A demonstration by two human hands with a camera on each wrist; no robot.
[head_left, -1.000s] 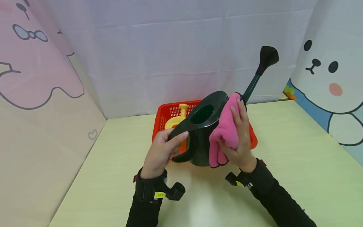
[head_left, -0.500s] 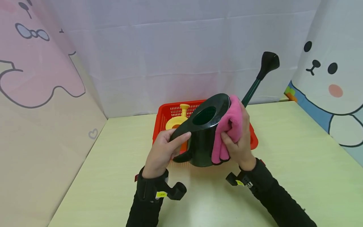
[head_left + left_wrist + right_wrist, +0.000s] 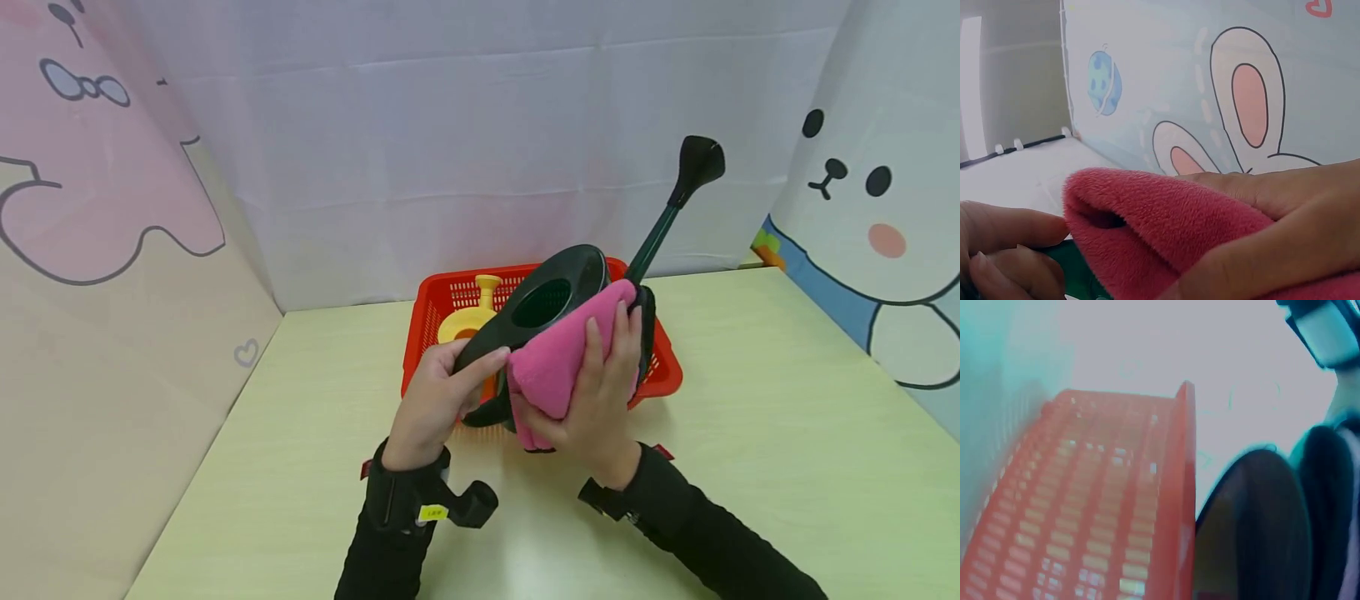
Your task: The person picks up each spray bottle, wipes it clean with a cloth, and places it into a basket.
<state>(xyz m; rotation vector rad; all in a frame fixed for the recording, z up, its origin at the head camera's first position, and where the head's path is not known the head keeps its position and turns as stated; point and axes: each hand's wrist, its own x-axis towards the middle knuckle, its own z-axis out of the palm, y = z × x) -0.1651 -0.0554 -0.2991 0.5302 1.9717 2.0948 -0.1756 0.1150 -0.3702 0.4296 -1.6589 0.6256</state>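
A dark green watering can (image 3: 581,265) is held tilted, its long spout (image 3: 654,237) pointing up to the right with a black rose (image 3: 701,162) at the tip. My left hand (image 3: 429,404) grips its handle, thumb lying along the top. Against the can's near side, my right hand (image 3: 598,412) holds a folded pink cloth (image 3: 557,362), fingers spread along it and thumb low on the left. The left wrist view shows the fuzzy cloth (image 3: 1147,219) between right thumb and fingers, close to the left fingertips. Much of the can's body is hidden behind the cloth.
Behind the can stands a red perforated basket (image 3: 663,379) with a yellow plastic item (image 3: 463,321) in it. The pale green table (image 3: 315,467) meets a white cloth backdrop (image 3: 390,183) at its far edge. Printed side panels stand left and right.
My right hand has drawn the cloth down and left across the can's side, from near the spout towards the handle, and the cloth has spread flatter. My left hand keeps its grip.
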